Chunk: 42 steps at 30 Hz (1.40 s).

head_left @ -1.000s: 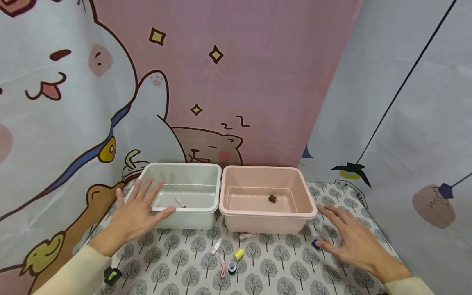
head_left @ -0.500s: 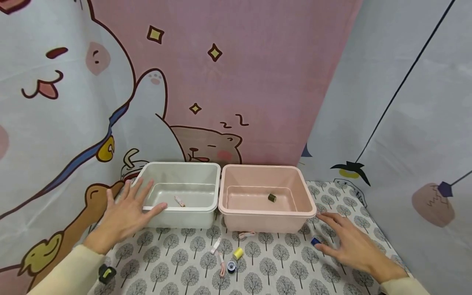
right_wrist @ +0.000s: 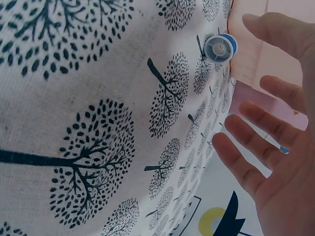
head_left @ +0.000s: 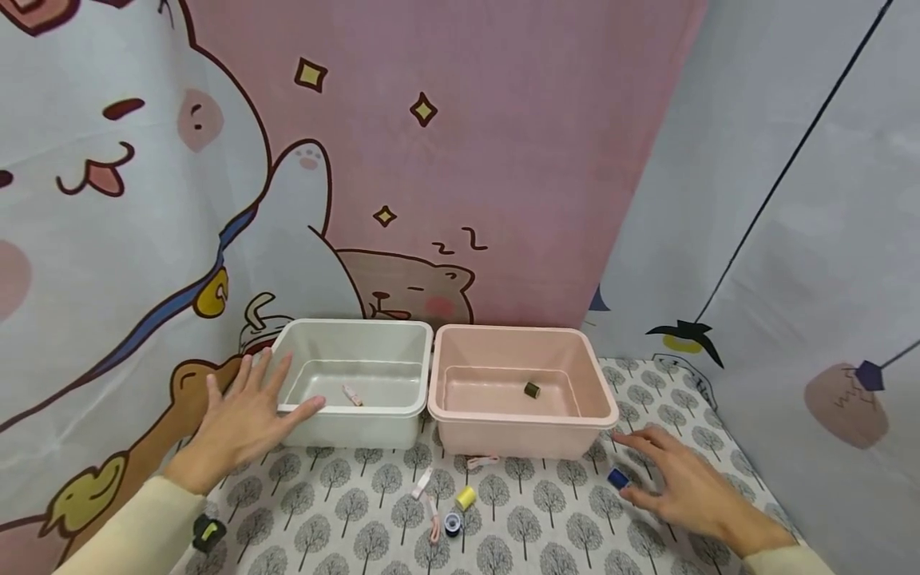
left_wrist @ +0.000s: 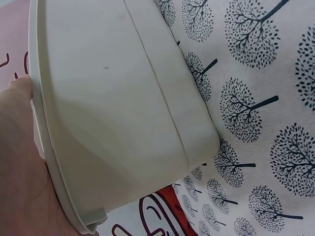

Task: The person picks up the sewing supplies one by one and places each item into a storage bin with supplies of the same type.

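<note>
My left hand (head_left: 244, 427) rests at the left front rim of the white bin (head_left: 359, 431), fingers spread and straight. From the left wrist view, that hand (left_wrist: 27, 167) lies along the rim, with the bin's outer wall (left_wrist: 113, 98) beside it. Its fingertips are mostly hidden there. A blue thread spool (head_left: 618, 478) lies on the cloth right of the pink bin (head_left: 517, 438). Close beside the spool, my right hand (head_left: 683, 487) hovers with relaxed fingers and holds nothing. The right wrist view shows the spool's pale end (right_wrist: 220, 48) off the thumb tip.
A dark green spool (head_left: 532, 389) is in the pink bin; a small pink-and-white piece (head_left: 351, 394) is in the white one. In front lie a yellow spool (head_left: 465, 498), a dark spool on end (head_left: 452, 524), a white strip (head_left: 422, 483) and pink cord bundles (head_left: 434, 523).
My left hand has shifted left along the white bin's rim. My right hand's fingertips have come down and nearer, and more of the blue spool now shows.
</note>
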Each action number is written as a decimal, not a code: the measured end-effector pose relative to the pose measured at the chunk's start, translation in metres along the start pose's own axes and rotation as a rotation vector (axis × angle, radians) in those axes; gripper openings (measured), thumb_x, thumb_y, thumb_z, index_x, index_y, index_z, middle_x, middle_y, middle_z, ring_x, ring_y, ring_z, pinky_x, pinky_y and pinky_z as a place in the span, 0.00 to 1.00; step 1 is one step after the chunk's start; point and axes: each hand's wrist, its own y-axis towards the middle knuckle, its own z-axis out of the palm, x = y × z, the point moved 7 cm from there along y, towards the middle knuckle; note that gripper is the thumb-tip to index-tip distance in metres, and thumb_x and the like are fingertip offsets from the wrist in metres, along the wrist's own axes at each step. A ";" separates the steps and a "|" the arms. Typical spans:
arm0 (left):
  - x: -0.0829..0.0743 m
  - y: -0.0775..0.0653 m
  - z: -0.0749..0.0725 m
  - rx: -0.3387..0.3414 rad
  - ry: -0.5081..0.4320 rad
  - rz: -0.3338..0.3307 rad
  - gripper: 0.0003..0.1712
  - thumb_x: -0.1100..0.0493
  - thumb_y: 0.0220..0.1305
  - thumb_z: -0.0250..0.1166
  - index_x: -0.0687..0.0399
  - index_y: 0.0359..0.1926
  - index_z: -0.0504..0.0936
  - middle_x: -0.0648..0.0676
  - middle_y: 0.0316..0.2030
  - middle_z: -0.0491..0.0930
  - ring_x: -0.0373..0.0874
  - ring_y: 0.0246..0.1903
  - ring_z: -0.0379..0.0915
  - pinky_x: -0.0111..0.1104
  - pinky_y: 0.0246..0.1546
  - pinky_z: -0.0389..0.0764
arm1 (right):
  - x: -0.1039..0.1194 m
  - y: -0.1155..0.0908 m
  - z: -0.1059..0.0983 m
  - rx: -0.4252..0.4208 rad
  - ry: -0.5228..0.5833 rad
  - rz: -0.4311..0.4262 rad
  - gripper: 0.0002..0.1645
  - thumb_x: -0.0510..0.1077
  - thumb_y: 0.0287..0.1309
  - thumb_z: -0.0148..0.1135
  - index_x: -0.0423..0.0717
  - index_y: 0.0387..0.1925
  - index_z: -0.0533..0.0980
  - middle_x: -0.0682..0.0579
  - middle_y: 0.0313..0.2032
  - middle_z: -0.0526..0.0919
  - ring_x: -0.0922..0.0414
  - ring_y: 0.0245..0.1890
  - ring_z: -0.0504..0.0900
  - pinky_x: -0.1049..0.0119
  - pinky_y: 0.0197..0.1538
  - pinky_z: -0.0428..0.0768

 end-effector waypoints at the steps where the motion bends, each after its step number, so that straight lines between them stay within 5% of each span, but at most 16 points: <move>1: 0.000 0.000 0.000 0.002 0.003 -0.001 0.67 0.13 0.80 0.49 0.56 0.96 0.49 0.74 0.94 0.41 0.86 0.91 0.38 0.94 0.77 0.29 | 0.000 0.000 0.001 0.012 0.004 0.004 0.50 0.67 0.57 0.90 0.57 0.77 0.83 0.56 0.63 0.86 0.52 0.54 0.90 0.50 0.44 0.92; 17: 0.001 -0.001 0.002 -0.004 0.017 -0.014 0.68 0.13 0.80 0.49 0.58 0.96 0.49 0.73 0.95 0.40 0.84 0.91 0.38 0.93 0.78 0.30 | -0.003 0.005 0.012 0.090 0.130 -0.041 0.42 0.61 0.60 0.90 0.55 0.72 0.87 0.54 0.62 0.87 0.68 0.44 0.81 0.71 0.36 0.78; 29: 0.000 0.000 0.002 -0.006 0.007 -0.009 0.68 0.13 0.80 0.49 0.58 0.96 0.48 0.73 0.95 0.40 0.85 0.91 0.37 0.94 0.78 0.30 | -0.002 0.006 0.019 0.108 0.203 -0.094 0.34 0.52 0.58 0.92 0.51 0.65 0.90 0.55 0.53 0.87 0.73 0.37 0.78 0.72 0.35 0.83; 42: 0.001 0.001 0.005 -0.001 0.007 -0.022 0.70 0.12 0.79 0.49 0.58 0.97 0.46 0.74 0.94 0.40 0.85 0.91 0.37 0.93 0.78 0.30 | 0.000 0.007 0.026 0.061 0.273 -0.175 0.22 0.43 0.62 0.89 0.54 0.56 0.91 0.65 0.41 0.85 0.75 0.32 0.73 0.72 0.31 0.76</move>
